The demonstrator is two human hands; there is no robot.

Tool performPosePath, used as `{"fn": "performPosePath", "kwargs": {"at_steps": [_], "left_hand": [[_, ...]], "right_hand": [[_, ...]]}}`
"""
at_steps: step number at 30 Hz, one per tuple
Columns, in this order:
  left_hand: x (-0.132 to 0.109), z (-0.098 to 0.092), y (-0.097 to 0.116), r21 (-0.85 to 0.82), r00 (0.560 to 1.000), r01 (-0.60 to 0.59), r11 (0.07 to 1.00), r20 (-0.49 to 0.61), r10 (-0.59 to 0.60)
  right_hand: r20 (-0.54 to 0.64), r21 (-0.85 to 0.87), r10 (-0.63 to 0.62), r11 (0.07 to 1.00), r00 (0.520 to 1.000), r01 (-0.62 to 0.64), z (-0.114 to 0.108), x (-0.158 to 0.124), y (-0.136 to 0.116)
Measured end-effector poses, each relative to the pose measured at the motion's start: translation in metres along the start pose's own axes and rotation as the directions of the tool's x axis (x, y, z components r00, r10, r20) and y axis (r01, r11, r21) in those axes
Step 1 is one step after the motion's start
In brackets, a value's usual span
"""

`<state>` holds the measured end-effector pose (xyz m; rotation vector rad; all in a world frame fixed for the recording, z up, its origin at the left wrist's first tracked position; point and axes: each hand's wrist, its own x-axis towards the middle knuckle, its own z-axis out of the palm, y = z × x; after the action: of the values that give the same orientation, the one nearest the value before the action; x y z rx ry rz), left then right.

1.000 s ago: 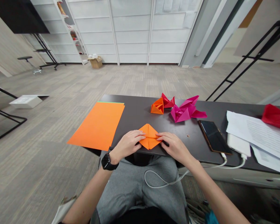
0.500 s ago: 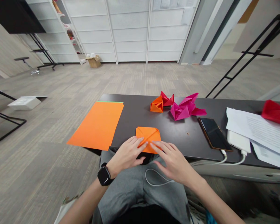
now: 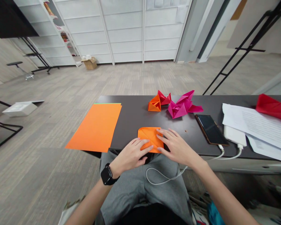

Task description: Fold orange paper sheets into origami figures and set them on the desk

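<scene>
Orange square (image 3: 146, 135) on the dark worktop (image 3: 131, 118), right near the front edge: how far along is it, folks?

Pretty far, I'd say. It's folded down into a compact packet with creases showing, but it's flat, not opened out like the 3D pieces up top: a small orange folded form (image 3: 155, 104), a red one (image 3: 164, 98) touching it, and a magenta one (image 3: 179, 106) just beside.

What are the hands doing?

Left hand (image 3: 130, 156) lies flat, fingers (image 3: 142, 148) pressed together on the paper. Right hand (image 3: 178, 148) has its fingers (image 3: 165, 134) spread, tips resting on it. No pinching that I can see.

Anything left over?

Yep, a stack of orange sheets (image 3: 96, 126) lies unfolded to the left.
</scene>
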<state>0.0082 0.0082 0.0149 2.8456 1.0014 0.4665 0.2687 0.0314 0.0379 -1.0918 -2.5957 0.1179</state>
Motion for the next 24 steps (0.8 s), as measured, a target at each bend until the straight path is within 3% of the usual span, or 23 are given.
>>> {"fn": "performPosePath", "kwargs": {"at_steps": [4, 7, 9, 11, 13, 15, 17, 20, 24], "left_hand": [[-0.002, 0.009, 0.001, -0.021, 0.996, -0.018, 1.000, -0.086, 0.016], [0.003, 0.004, -0.003, -0.124, 0.965, -0.038, 0.991, -0.264, 0.004], [0.014, -0.006, -0.005, -0.225, 0.915, 0.006, 0.974, -0.392, -0.096], [0.030, -0.020, -0.008, -0.389, 0.849, 0.105, 0.915, -0.445, -0.286], [0.048, -0.032, -0.014, -0.616, 0.778, 0.190, 0.765, -0.380, -0.499], [0.063, -0.038, -0.025, -0.730, 0.780, 0.257, 0.633, -0.231, -0.582], [0.073, -0.036, -0.036, -0.709, 0.781, 0.388, 0.589, -0.087, -0.618], [0.077, -0.024, -0.045, -0.599, 0.765, 0.491, 0.632, -0.049, -0.642], [0.073, -0.001, -0.044, -0.388, 0.840, 0.460, 0.798, -0.100, -0.533]], "right_hand": [[0.002, 0.080, -0.065, 0.995, 0.998, 0.064, 0.008, -0.008, -0.011], [-0.122, 0.156, -0.010, 0.987, 0.992, 0.029, 0.009, -0.010, -0.016], [-0.239, 0.257, 0.100, 0.966, 0.966, -0.036, 0.004, -0.005, -0.020], [-0.324, 0.402, 0.270, 0.907, 0.907, -0.126, -0.004, 0.005, -0.022], [-0.294, 0.578, 0.455, 0.785, 0.841, -0.223, -0.009, 0.018, -0.020], [-0.135, 0.724, 0.564, 0.618, 0.814, -0.308, -0.008, 0.030, -0.012], [-0.017, 0.739, 0.598, 0.547, 0.801, -0.393, 0.001, 0.037, 0.000], [-0.031, 0.589, 0.570, 0.675, 0.821, -0.446, 0.022, 0.039, 0.014], [-0.157, 0.304, 0.528, 0.830, 0.835, -0.467, 0.042, 0.031, 0.014]]}}
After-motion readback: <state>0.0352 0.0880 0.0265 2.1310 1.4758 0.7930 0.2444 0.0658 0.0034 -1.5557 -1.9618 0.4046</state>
